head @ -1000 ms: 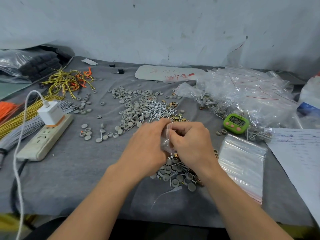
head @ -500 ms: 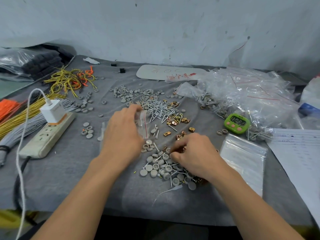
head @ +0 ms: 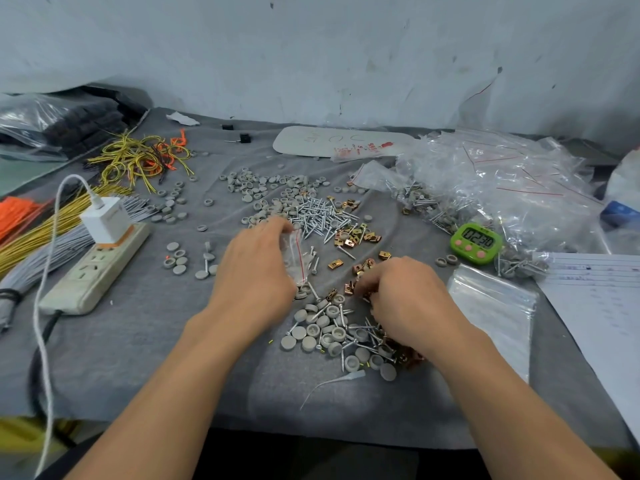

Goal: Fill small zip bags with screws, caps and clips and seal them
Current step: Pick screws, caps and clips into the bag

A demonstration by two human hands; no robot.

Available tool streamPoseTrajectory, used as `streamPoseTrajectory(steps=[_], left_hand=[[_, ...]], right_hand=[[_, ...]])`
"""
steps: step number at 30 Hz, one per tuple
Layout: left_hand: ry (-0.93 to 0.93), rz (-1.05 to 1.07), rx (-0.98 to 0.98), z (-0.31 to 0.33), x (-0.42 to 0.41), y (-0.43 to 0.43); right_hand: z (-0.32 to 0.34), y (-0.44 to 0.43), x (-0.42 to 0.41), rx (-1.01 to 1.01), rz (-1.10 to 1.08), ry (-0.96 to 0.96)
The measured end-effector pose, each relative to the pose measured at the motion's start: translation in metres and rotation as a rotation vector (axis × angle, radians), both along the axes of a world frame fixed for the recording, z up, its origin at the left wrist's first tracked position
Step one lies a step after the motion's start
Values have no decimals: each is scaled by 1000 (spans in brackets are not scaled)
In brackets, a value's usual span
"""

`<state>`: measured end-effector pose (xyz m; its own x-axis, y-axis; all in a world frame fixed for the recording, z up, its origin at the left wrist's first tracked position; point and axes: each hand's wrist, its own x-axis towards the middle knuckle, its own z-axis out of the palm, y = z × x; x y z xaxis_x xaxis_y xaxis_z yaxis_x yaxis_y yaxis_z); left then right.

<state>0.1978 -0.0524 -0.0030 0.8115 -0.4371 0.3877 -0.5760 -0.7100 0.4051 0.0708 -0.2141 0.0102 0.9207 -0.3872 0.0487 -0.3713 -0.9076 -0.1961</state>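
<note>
My left hand (head: 254,271) holds a small clear zip bag (head: 295,258) with a red seal line, upright above the grey cloth. My right hand (head: 405,299) is curled down over brass clips (head: 358,270) at the top of a near pile of grey caps (head: 320,332) and screws; what its fingertips pinch is hidden. A larger heap of silver screws (head: 320,216) lies further back, with more grey caps (head: 256,188) behind it and brass clips (head: 356,235) to its right.
A stack of empty zip bags (head: 491,306) lies right of my right hand. A green timer (head: 477,242), a heap of filled bags (head: 502,188) and a paper sheet (head: 602,306) are at the right. A power strip (head: 97,268) with charger and wire bundles (head: 45,230) lie left.
My hands, joined on the bag a second ago, have parted. The left carried the bag left and back. The right dropped onto the near pile of clips and caps.
</note>
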Motion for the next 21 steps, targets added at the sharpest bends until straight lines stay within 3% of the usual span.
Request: streamPoseTrajectory(steps=[10, 15, 18, 21], left_hand=[[-1, 10, 2, 0, 4, 7], [-2, -2, 2, 1, 5, 8], [-9, 3, 3, 1, 4, 7], [-6, 0, 10, -1, 3, 4]], right_hand=[[-9, -43, -11, -24, -197, 48], [-5, -59, -20, 245, -209, -148], [5, -46, -31, 410, -17, -224], [-10, -14, -38, 283, 269, 12]])
